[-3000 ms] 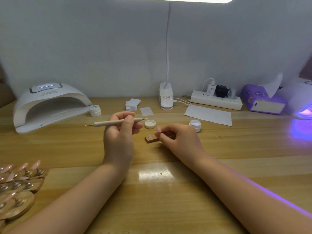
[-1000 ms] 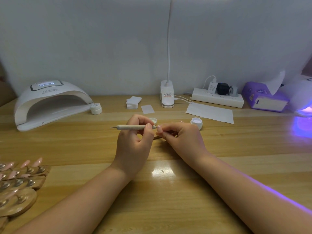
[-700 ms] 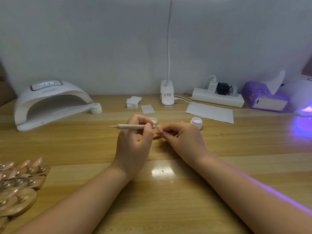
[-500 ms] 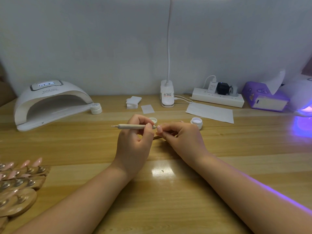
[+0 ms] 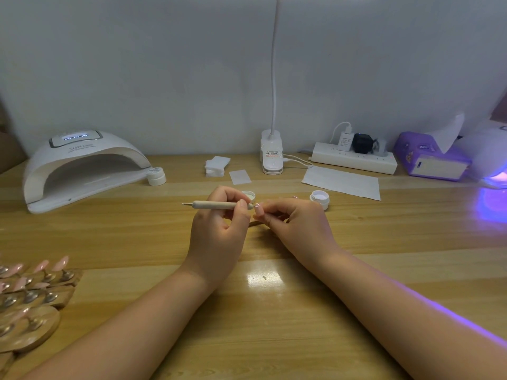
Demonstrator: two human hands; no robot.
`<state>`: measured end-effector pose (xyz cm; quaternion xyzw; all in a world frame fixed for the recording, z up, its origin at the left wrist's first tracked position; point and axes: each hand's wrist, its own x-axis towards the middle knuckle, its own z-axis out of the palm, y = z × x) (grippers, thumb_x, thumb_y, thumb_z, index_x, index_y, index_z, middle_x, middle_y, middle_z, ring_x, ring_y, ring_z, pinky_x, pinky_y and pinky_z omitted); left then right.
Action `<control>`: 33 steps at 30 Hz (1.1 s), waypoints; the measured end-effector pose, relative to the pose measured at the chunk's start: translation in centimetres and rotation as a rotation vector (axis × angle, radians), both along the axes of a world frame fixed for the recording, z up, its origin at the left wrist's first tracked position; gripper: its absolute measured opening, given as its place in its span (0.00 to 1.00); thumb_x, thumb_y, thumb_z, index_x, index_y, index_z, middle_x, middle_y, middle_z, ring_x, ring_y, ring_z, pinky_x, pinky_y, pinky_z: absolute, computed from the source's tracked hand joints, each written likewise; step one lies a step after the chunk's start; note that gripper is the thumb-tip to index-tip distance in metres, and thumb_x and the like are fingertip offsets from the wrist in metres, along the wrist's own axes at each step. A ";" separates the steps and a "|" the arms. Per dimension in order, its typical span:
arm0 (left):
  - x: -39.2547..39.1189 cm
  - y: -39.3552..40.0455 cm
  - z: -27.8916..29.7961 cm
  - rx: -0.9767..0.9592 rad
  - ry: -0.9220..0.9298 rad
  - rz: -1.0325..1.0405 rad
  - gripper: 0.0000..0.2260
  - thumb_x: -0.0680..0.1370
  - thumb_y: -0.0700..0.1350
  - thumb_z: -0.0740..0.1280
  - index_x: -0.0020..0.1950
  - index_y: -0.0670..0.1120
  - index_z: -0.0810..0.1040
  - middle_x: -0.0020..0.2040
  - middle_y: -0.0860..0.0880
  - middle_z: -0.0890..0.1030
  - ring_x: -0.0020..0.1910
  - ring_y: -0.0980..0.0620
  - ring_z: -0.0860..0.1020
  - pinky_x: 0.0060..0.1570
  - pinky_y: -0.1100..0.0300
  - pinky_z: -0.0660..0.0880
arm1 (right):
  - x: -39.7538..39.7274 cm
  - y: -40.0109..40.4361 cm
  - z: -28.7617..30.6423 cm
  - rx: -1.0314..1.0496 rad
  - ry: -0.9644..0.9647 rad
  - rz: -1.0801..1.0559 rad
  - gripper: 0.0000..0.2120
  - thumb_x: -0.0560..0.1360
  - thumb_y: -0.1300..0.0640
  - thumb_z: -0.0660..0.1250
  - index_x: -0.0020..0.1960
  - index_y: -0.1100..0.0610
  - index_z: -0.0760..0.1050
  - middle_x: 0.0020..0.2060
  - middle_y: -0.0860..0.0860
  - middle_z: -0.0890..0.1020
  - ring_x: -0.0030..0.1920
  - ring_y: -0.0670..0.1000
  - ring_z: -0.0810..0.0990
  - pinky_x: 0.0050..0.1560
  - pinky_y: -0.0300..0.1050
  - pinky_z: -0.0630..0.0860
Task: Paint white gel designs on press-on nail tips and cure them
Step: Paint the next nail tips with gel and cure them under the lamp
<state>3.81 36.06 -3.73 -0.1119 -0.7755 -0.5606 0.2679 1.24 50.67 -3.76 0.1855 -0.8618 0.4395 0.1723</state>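
My left hand [image 5: 218,234] grips a beige dotting pen [image 5: 214,205] held level, its right tip touching a pink nail tip [image 5: 259,210]. My right hand [image 5: 295,229] pinches that nail tip's wooden holder [image 5: 253,224], which is mostly hidden under the fingers. An open white gel jar [image 5: 320,198] stands just behind my right hand, and its lid [image 5: 249,196] lies behind my left hand. A white curing lamp [image 5: 79,165] sits at the back left.
Several wooden holders with pink nail tips [image 5: 30,292] lie at the left edge. Another small jar [image 5: 156,176], foam pads [image 5: 216,165], a desk lamp base [image 5: 271,157], a paper sheet [image 5: 341,182], a power strip [image 5: 354,159], a purple tissue box [image 5: 430,157] and a lit UV lamp [image 5: 491,163] line the back.
Three seconds ago the pen was off to the left and the holder lay on the table; since then the pen's tip has met the nail. Over the last second the hands have stayed almost still.
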 end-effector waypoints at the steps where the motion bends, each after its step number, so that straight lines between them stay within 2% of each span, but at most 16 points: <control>1: 0.0 0.0 0.0 0.000 -0.001 0.001 0.05 0.76 0.47 0.61 0.44 0.50 0.75 0.37 0.48 0.80 0.39 0.49 0.79 0.42 0.45 0.77 | 0.0 0.0 0.0 0.001 0.000 -0.001 0.07 0.75 0.51 0.70 0.50 0.50 0.84 0.43 0.43 0.86 0.45 0.42 0.82 0.61 0.53 0.74; 11: -0.1 0.0 -0.1 0.018 0.002 -0.003 0.04 0.76 0.47 0.61 0.43 0.52 0.75 0.37 0.50 0.80 0.39 0.50 0.79 0.42 0.46 0.76 | -0.1 0.0 0.0 0.004 0.006 -0.003 0.07 0.75 0.51 0.69 0.50 0.49 0.84 0.43 0.43 0.86 0.45 0.42 0.82 0.64 0.54 0.71; 27: 0.2 -0.1 0.0 0.052 0.073 -0.006 0.04 0.76 0.45 0.61 0.43 0.52 0.74 0.37 0.51 0.79 0.36 0.53 0.77 0.37 0.55 0.75 | 0.0 0.0 0.0 0.009 -0.009 -0.027 0.06 0.75 0.52 0.71 0.50 0.50 0.84 0.43 0.44 0.86 0.44 0.42 0.82 0.60 0.52 0.75; 33: 0.1 0.0 -0.1 0.011 0.032 -0.019 0.04 0.76 0.45 0.61 0.43 0.51 0.75 0.36 0.48 0.79 0.37 0.49 0.78 0.39 0.48 0.75 | -0.1 0.1 -0.1 0.022 -0.005 -0.035 0.06 0.74 0.55 0.72 0.50 0.49 0.84 0.44 0.43 0.86 0.44 0.40 0.81 0.53 0.45 0.77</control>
